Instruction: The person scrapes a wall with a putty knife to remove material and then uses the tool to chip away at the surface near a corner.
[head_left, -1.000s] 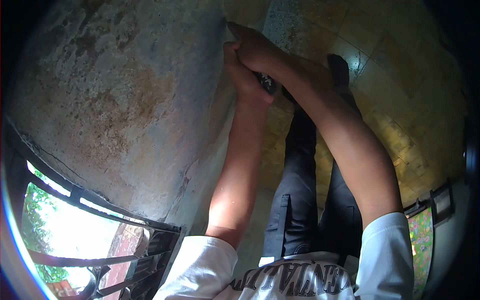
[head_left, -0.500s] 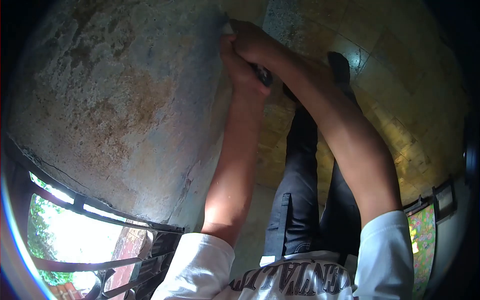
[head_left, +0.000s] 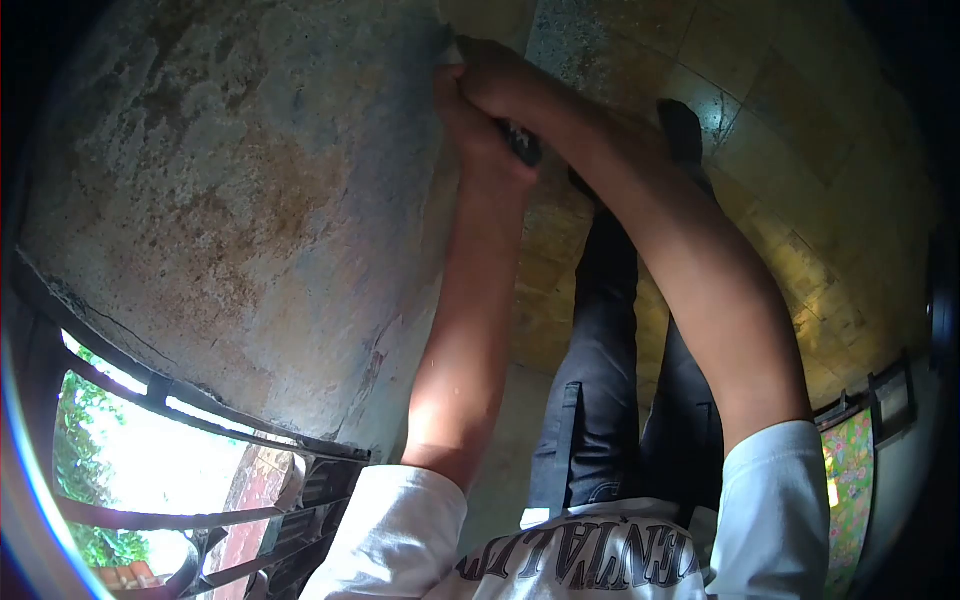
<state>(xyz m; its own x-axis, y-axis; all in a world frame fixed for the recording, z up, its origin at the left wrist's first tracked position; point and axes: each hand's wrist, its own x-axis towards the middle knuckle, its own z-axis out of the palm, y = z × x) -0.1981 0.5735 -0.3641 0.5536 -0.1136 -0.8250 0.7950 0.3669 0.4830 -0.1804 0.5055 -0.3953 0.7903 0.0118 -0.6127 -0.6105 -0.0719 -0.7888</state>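
In the head view, a dark-handled tool [head_left: 522,148] is clenched in the left hand [head_left: 478,135], with the right hand [head_left: 500,85] wrapped over its top; its tip is pressed against the stained wall [head_left: 250,200]. Pressure is probably best applied evenly, with the tip held flat

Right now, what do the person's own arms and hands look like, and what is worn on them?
Both arms are bare below short white fabric sleeves, the left sleeve and the right sleeve. The left hand and right hand wear no gloves; no watch or ring shows. The white T-shirt bears dark block lettering.
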